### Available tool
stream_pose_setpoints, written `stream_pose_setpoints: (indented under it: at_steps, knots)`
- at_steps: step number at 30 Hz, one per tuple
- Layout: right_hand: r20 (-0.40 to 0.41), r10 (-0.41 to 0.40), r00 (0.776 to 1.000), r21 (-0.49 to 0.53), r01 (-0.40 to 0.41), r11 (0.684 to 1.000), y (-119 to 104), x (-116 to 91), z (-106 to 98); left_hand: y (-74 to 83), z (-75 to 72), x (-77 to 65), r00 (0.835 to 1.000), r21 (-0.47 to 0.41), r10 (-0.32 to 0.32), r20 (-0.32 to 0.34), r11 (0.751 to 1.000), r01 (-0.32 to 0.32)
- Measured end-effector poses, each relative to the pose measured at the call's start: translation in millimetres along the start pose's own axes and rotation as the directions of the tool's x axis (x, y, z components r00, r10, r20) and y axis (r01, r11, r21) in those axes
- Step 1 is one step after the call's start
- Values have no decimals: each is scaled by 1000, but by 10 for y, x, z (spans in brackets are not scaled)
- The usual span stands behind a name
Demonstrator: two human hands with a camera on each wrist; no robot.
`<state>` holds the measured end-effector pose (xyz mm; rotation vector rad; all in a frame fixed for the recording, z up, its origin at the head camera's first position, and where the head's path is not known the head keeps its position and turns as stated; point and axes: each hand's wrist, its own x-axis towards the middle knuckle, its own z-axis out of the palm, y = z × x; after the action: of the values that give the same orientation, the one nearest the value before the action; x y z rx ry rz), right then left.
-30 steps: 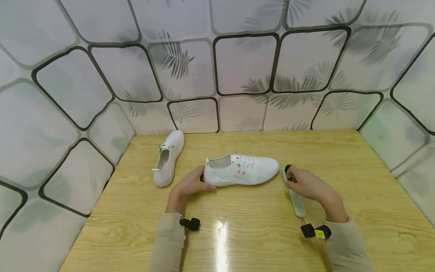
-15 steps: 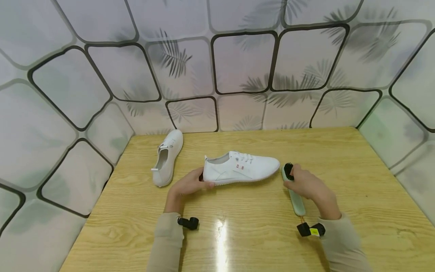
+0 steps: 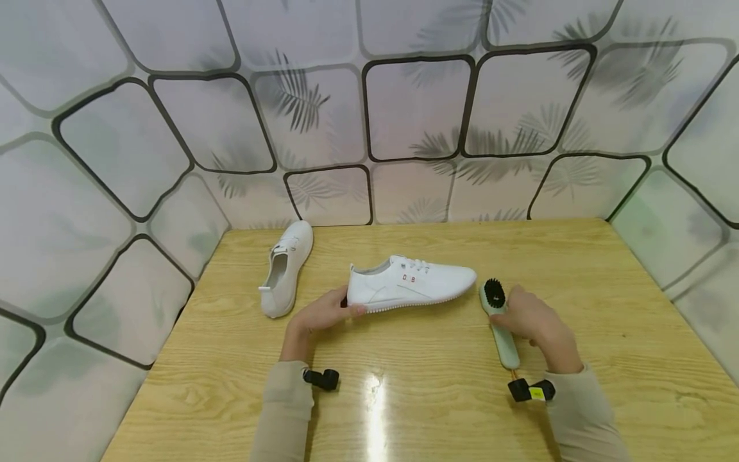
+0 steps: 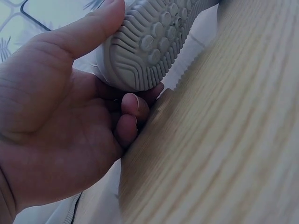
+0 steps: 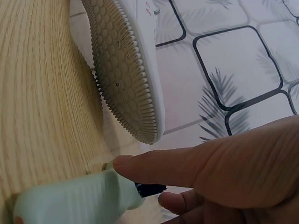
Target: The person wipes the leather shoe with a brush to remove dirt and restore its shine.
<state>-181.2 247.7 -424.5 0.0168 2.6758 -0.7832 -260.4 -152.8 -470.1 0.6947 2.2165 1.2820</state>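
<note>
In the head view my left hand [image 3: 328, 311] grips the heel of a white shoe [image 3: 424, 285], thumb on the near side. The wrist views show its ridged sole [image 4: 159, 39], held tilted with the toe off the table. My right hand [image 3: 534, 324] is at a pale green shoe brush [image 3: 505, 346], its thumb across the neck below the black bristles [image 3: 494, 293]. In the right wrist view the thumb [image 5: 159, 164] touches the brush and the other fingers curl beyond it, partly hidden. The bristles face up.
A second white shoe [image 3: 287, 269] stands at the back left of the wooden table [image 3: 416, 385]. Patterned curtain-like walls [image 3: 416, 109] enclose the back and both sides. An orange loop [image 3: 514, 374] hangs from the brush's handle end.
My right hand has slid from the bristles down to the brush's neck, baring the bristles. The held shoe has rolled slightly, its side now facing me more. My left hand keeps its grip.
</note>
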Motion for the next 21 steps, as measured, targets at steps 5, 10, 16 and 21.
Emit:
stream_pose_setpoints:
  at_steps: [5, 10, 16, 21]
  knots:
    - [16, 19, 1000, -15, -19, 1000, 52, 28, 8, 8, 19, 4, 1000, -38, -8, -11, 999, 7]
    - [40, 17, 999, -13, -17, 1000, 82, 66, 32, -5, 34, -4, 1000, -92, 7, -9, 996, -8]
    - [58, 10, 998, 27, -12, 1000, 115, 129, 53, 2, 40, -14, 999, -92, 39, 2, 995, -39]
    - [63, -1, 998, 59, -2, 998, 143, 147, 68, 2, 47, -26, 1000, -70, 29, -10, 997, -29]
